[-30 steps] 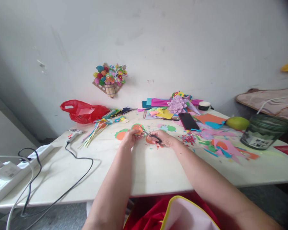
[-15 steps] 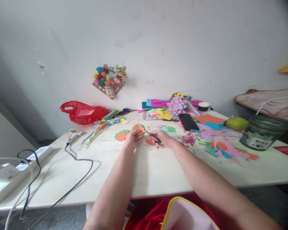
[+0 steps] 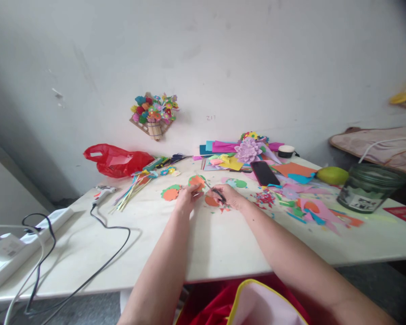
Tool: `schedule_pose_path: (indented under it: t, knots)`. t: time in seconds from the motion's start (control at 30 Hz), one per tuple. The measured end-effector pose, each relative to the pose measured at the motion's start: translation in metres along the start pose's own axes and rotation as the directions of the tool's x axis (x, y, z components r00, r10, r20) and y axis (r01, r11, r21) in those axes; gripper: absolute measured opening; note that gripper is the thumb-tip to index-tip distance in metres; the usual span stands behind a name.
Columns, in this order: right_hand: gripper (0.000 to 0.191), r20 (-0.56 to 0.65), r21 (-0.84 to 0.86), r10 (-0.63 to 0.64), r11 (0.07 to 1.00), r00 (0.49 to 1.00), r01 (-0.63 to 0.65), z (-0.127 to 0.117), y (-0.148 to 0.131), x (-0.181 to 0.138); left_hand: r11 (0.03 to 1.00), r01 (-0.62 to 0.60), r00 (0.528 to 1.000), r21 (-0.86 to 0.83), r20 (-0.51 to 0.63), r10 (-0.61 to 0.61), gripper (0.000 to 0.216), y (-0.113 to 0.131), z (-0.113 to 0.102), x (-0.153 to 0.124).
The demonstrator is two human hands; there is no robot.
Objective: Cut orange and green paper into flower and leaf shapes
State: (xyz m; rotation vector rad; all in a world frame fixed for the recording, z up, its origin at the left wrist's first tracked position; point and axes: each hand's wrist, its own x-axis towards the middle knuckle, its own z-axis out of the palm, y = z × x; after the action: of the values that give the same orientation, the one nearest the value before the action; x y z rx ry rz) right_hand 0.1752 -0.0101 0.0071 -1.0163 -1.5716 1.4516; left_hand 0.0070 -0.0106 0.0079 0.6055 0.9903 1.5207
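Scissors are slanting forward and left from the right hand, which is gripping them; their long axis is pointing toward the orange piece. The left hand, nearer, is pinching that piece, which is sitting just beyond its fingertips, left of the blades. Cannot tell whether the blades are touching its edge.

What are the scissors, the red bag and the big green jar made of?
Scissors: dark handles, probably plastic; thin, greyish blades, likely metal. Red bag: thin, crinkled, slightly shiny, so probably plastic. Green jar: see-through and glossy, so glass or clear plastic; I can't tell which.
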Motion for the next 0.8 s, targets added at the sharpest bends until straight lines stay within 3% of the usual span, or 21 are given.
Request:
schedule_pose_path:
  t: [0.8]
  knots:
    - [0.032, -0.028, 0.027, 0.048, 0.999, 0.998, -0.047, 0.0043, 0.0026, 0.0030, 0.998, 0.050, 0.998, -0.024, 0.040, -0.049, 0.014, -0.0021, 0.0008, -0.0005]
